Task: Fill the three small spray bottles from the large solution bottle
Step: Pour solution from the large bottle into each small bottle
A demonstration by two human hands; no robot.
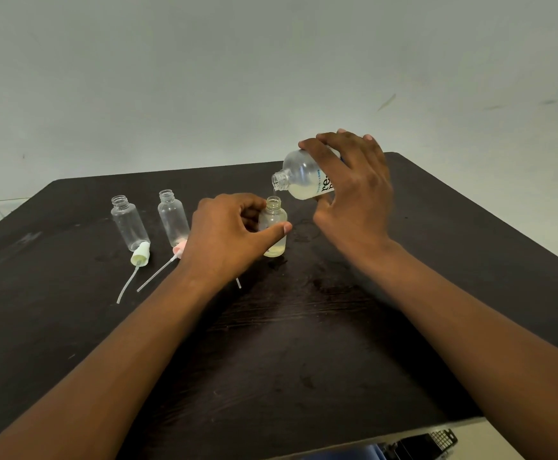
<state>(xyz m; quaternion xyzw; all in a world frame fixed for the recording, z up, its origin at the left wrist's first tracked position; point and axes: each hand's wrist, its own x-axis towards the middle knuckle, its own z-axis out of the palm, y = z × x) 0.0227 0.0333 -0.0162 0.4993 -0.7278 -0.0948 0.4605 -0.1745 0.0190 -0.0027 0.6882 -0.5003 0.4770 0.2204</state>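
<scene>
My right hand [350, 190] grips the large solution bottle [301, 179], tipped on its side with its open neck pointing left. A thin stream runs from the neck into a small clear bottle [273, 227] standing upright just below. My left hand [228, 237] holds that small bottle between thumb and fingers; pale yellowish liquid lies at its bottom. Two more small clear bottles [129, 222] [172, 217] stand uncapped and look empty at the left. Their spray heads with dip tubes, one pale yellow [140, 254] and one pink [178, 250], lie on the table in front of them.
Everything sits on a dark wooden table [304, 327] against a plain pale wall. The tip of another dip tube [238, 283] shows beside my left wrist. A dark object [427, 441] lies beyond the table's near right edge.
</scene>
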